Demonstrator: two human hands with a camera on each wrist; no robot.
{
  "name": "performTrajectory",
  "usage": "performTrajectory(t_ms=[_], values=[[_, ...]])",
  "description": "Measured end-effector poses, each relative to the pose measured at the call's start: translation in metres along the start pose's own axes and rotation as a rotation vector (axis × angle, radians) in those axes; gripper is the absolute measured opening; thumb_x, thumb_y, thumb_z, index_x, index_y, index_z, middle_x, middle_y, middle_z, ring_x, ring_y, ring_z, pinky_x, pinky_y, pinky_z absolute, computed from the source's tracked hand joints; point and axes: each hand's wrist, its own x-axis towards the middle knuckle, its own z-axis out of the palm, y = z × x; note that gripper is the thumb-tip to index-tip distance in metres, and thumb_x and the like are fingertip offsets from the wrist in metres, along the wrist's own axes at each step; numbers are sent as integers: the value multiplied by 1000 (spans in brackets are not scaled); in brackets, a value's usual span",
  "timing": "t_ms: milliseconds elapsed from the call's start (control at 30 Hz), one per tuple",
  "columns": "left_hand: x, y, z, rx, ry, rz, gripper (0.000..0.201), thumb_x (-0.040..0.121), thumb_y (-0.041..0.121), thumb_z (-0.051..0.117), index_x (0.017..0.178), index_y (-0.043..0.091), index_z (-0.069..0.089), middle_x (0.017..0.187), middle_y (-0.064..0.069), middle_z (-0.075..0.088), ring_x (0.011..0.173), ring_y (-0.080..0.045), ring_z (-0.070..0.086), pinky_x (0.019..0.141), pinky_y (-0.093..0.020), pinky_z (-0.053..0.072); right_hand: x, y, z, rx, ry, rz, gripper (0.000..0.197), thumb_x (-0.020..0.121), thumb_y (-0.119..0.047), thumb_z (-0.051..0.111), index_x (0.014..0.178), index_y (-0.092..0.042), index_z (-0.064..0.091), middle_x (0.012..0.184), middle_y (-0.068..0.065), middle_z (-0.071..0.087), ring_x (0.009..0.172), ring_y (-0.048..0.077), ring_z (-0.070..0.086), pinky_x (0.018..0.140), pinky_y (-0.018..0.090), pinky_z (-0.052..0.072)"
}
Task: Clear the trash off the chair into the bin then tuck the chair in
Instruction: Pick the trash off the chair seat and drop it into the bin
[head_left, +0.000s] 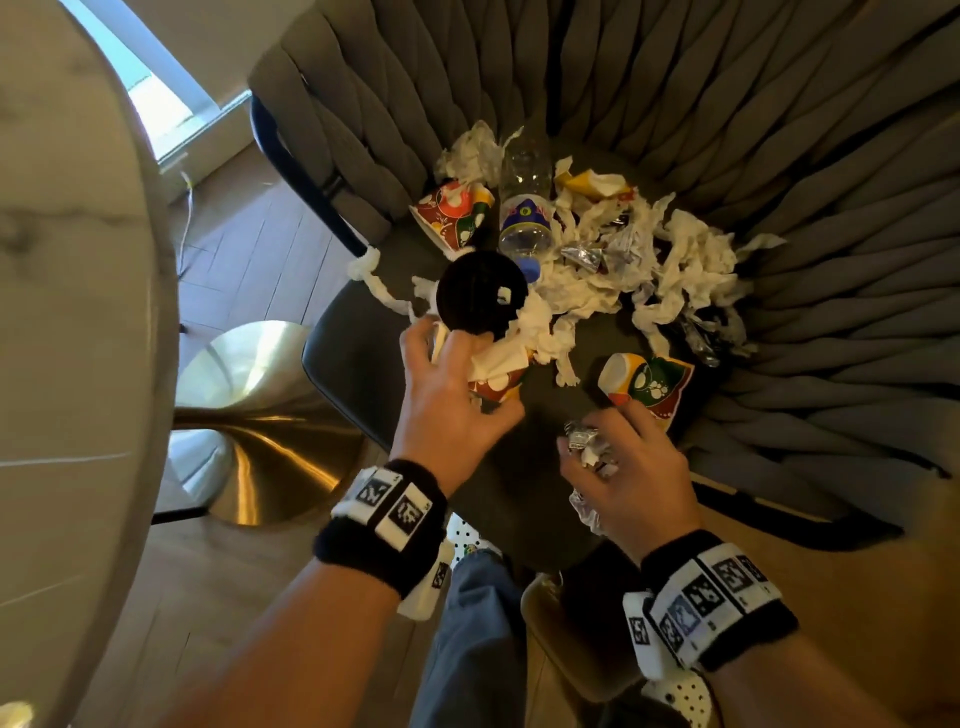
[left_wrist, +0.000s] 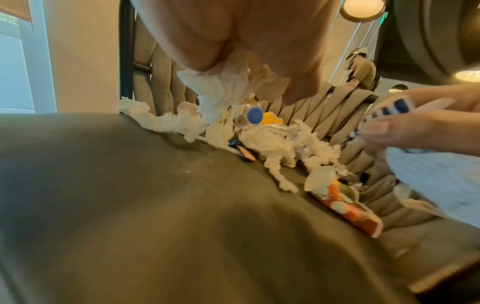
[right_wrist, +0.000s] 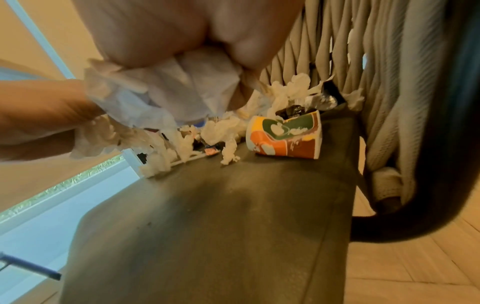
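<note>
Both hands full: left hand (head_left: 451, 382) clutched tissue and cup (head_left: 496, 387), right hand (head_left: 623, 462) held wrappers (head_left: 587, 441). Loose tissue could have spilled over the seat's (head_left: 540, 447) front edge.

We observe both forearms extended forward over the chair seat (head_left: 545, 415), each wrist wearing a black band with coded markers. The left hand (head_left: 452, 395) sits near the seat's front-left edge, fingers curled around crumpled tissue (left_wrist: 221, 82) and a paper cup (head_left: 496, 387). The right hand (head_left: 628, 473) hangs near the front edge, fingers closed on a wad of foil and paper (head_left: 589, 447).
</note>
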Motion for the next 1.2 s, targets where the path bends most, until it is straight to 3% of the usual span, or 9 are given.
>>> performTrajectory(t_ms=[200, 300, 500, 600, 700, 867, 1000, 1100, 1200], values=[[-107, 57, -8, -183, 8, 58, 71, 69, 48, 73, 132, 36, 42, 147, 7, 19, 127, 1, 26, 95, -2, 34, -63, -8, -44, 122, 41, 88, 19, 80, -26, 76, 92, -23, 61, 95, -6, 55, 81, 5, 57, 67, 13, 45], [-173, 88, -1, -273, -73, 80, 76, 67, 53, 74, 129, 61, 30, 146, 17, 17, 133, 12, 21, 96, 0, 34, -113, 7, -64, 76, -70, 164, 44, 72, -8, 82, 95, -34, 55, 92, -13, 52, 87, -8, 51, 69, 4, 38], [-292, 114, 46, -288, -144, -7, 55, 74, 82, 56, 122, 74, 30, 147, 24, 20, 135, 6, 29, 103, -8, 30, -186, 48, -84, 31, -365, 413, 38, 81, -3, 72, 95, -31, 51, 97, -10, 47, 88, 18, 53, 68, 23, 36], [-316, 98, 81, -312, -261, -254, 47, 73, 69, 67, 111, 56, 43, 140, 10, 29, 123, -3, 38, 101, -10, 32, -209, 84, -72, 14, -310, 502, 12, 88, -44, 63, 92, -34, 57, 94, -14, 55, 88, 11, 56, 68, 27, 43], [-318, 67, 133, -375, -383, -400, 55, 66, 50, 74, 109, 55, 39, 131, 16, 25, 115, 2, 39, 94, -3, 33, -217, 119, -46, 29, -238, 590, 16, 86, -45, 64, 88, -29, 60, 88, -8, 60, 84, 15, 59, 70, 37, 50], [-292, -4, 233, -322, -455, -620, 54, 75, 37, 78, 118, 36, 45, 129, 2, 32, 100, -6, 45, 97, -24, 43, -213, 166, 20, 39, -305, 645, 21, 87, -48, 63, 99, -31, 59, 96, -5, 64, 87, 14, 59, 74, 31, 48], [-284, -67, 305, -145, -631, -668, 89, 71, 40, 83, 144, 33, 33, 145, -10, 34, 114, -27, 49, 97, -33, 47, -210, 201, 91, -41, -493, 611, 47, 81, -59, 61, 119, -32, 52, 119, 1, 56, 107, 22, 56, 91, 39, 50], [-278, -89, 324, 60, -784, -479, 106, 77, 45, 77, 156, 37, 8, 161, -13, 14, 143, -39, 27, 113, -46, 35, -209, 210, 117, -104, -591, 584, 74, 75, -67, 60, 138, -32, 41, 137, 6, 47, 127, 29, 43, 105, 43, 41], [-276, -88, 312, -69, -691, -511, 103, 80, 41, 74, 158, 30, 7, 155, -9, 31, 141, -32, 35, 117, -39, 30, -215, 204, 116, -119, -598, 621, 88, 68, -77, 54, 143, -36, 35, 143, 3, 45, 134, 27, 39, 109, 45, 38]])
